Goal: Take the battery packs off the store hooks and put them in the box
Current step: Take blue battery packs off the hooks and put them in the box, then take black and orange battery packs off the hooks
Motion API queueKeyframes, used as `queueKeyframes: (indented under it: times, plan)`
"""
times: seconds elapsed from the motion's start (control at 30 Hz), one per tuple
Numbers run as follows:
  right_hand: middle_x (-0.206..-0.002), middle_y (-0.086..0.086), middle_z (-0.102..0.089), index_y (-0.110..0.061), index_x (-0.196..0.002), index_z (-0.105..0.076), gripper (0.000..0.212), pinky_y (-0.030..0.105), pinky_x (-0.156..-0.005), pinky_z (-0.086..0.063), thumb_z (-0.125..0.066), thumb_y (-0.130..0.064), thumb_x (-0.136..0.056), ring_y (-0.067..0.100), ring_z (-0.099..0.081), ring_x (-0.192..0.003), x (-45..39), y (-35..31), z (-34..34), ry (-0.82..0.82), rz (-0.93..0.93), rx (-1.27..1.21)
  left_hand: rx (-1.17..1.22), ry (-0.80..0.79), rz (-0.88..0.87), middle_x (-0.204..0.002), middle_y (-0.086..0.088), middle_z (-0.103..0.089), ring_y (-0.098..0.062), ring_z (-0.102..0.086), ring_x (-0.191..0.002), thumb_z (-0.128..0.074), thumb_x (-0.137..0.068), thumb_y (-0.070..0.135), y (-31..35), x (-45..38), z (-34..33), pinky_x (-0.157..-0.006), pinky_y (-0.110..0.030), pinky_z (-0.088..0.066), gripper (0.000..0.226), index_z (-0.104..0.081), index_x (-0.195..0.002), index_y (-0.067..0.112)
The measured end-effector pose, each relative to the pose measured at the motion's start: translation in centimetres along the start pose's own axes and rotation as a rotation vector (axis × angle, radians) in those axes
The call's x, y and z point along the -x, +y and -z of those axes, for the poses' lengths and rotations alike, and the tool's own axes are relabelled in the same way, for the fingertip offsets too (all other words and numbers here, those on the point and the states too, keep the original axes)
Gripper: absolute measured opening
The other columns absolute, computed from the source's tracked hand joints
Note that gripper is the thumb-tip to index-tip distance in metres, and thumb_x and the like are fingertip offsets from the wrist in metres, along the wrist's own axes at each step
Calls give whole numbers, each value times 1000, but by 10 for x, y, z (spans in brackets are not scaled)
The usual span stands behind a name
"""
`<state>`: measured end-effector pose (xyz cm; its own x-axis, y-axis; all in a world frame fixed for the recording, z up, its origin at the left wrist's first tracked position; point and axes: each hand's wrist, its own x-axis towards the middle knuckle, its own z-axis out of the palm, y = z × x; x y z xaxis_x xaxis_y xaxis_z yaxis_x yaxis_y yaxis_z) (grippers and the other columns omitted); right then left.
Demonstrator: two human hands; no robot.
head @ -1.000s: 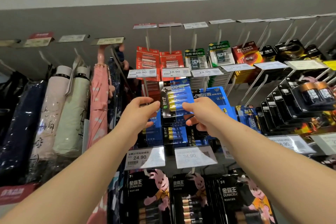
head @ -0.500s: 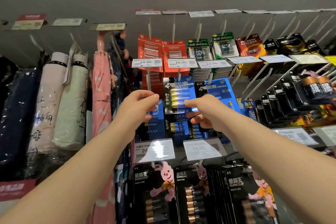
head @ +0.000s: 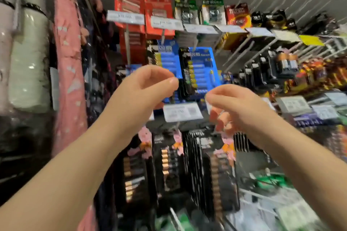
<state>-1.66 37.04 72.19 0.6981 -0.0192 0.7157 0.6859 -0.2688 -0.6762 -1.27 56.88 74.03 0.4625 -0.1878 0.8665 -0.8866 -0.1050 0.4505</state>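
Observation:
Blue battery packs (head: pixel 168 58) hang on hooks in the middle row, with a second blue stack (head: pixel 203 69) to their right. My left hand (head: pixel 144 90) is curled just below the first pack, thumb and forefinger meeting at its lower right corner; blur hides whether they pinch it. My right hand (head: pixel 236 105) is lower and to the right, in front of the price tags, fingers curled with nothing in them. Black battery packs (head: pixel 169 163) hang in the row below. No box is in view.
Red packs (head: pixel 129 3) and green packs (head: pixel 213 11) hang on the top row, and black packs (head: pixel 266 65) fill hooks to the right. Wrapped umbrellas (head: pixel 69 58) hang at the left. White price tags (head: pixel 182 111) stick out from the hook ends. The frame is motion-blurred.
Both hands have dropped below the blue pack they held by its sides. The right hand has let go and moved right. The view has swung down and tilted.

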Motion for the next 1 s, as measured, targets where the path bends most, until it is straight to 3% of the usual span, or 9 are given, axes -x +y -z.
queueKeyframes:
  times: [0.13,0.27,0.4,0.5,0.63,0.73,0.83,0.93,1.0]
  plan:
    - [-54,-4,-59,-18,-87,-61,7,22,-39,-37,-65,-24,-85,14,-51,-45,81,33,23,-44,-79,45,51,-106,75,-93,10,-75,-6,-69,-85,-69,-67,41,-6,64,-54,-70,-20,-54,13,-71,-80,38]
    - [-56,-2,-59,-18,-81,-58,10,19,-36,-36,-62,-17,-90,13,-55,-43,165,71,70,-70,-261,86,26,-256,188,-86,26,-72,11,-64,-81,-66,-75,33,-16,125,-130,-75,-7,-47,15,-68,-89,35]
    - [-61,-1,-59,-18,-81,-54,15,17,-37,-36,-58,-11,-93,10,-56,-45,256,97,141,-56,-499,51,139,-341,359,-79,32,-70,16,-61,-74,-67,-75,34,-13,192,-215,-71,-4,-45,15,-67,-90,36]
    - [-75,-1,-62,-20,-85,-54,12,19,-46,-43,-58,-14,-94,13,-62,-62,319,111,194,-45,-662,79,249,-422,474,-81,31,-70,16,-61,-78,-73,-82,26,-8,241,-280,-72,-7,-47,14,-67,-92,33]
    - [-90,4,-64,-20,-87,-54,10,17,-57,-46,-58,-15,-94,19,-63,-82,400,127,255,-20,-799,146,327,-532,631,-88,28,-72,12,-63,-85,-65,-56,59,-5,312,-360,-85,-20,-49,33,-74,-84,43]
    - [-99,8,-66,-25,-90,-57,8,28,-77,-47,-63,-20,-92,26,-66,-97,442,144,287,3,-870,186,370,-578,732,-93,20,-74,3,-64,-93,-72,-74,45,-4,358,-403,-89,-26,-48,8,-74,-82,46]
    - [-92,-3,-68,-26,-88,-61,8,35,-77,-47,-67,-30,-87,22,-67,-92,476,166,310,53,-941,206,352,-613,829,-105,13,-70,-9,-63,-102,-69,-80,37,-13,395,-437,-96,-33,-46,11,-68,-91,41]
    - [-89,-3,-65,-25,-87,-61,5,32,-74,-45,-64,-25,-91,15,-61,-84,498,192,320,67,-996,185,449,-639,989,-97,1,-65,-16,-55,-90,-67,-65,39,-26,420,-463,-76,-31,-42,18,-73,-80,31]
    - [-85,-2,-61,-22,-88,-59,8,28,-72,-47,-59,-18,-94,11,-59,-77,506,212,323,65,-1063,138,463,-638,1040,-95,-4,-65,-19,-54,-91,-74,-77,29,-41,435,-480,-72,-29,-41,11,-71,-86,26]
